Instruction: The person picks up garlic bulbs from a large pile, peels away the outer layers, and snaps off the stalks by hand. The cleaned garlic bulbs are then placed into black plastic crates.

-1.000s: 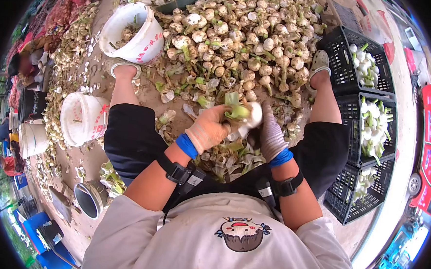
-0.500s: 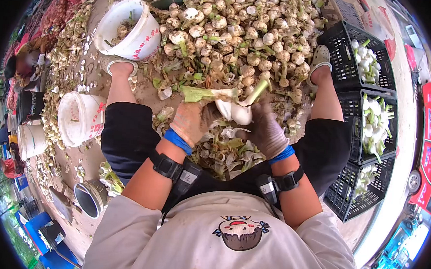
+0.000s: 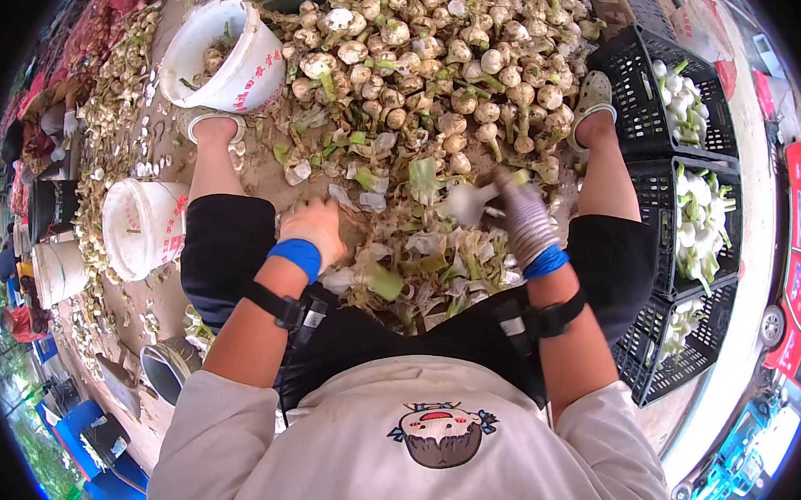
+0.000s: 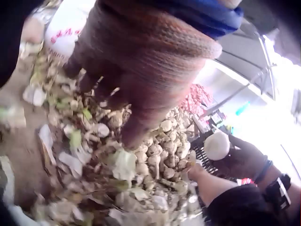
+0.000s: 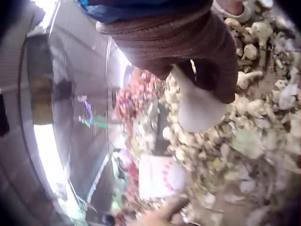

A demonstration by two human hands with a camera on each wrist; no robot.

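I sit on the ground with a heap of leaf scraps (image 3: 427, 260) between my knees. My gloved right hand (image 3: 518, 211) grips a peeled white bulb (image 3: 465, 201) above the scraps, a green stalk stub beside it. The right wrist view shows the glove (image 5: 202, 70) wrapped round the top of that bulb (image 5: 200, 110). My gloved left hand (image 3: 314, 228) hangs low by my left knee, fingers loose and holding nothing. In the left wrist view its fingers (image 4: 117, 94) point down over the scraps, with the bulb (image 4: 216, 145) held further off.
A big pile of unpeeled bulbs (image 3: 447, 62) lies ahead. Black crates (image 3: 642, 127) with peeled white bulbs stand at my right. One white bucket (image 3: 251, 79) is tipped at the upper left, another (image 3: 144, 223) stands by my left leg. A metal can (image 3: 166, 373) sits behind.
Both hands were on the bulb, the left pulling a green leaf off it. The left hand has let go and dropped toward my left knee; the right has swung right with the bulb.
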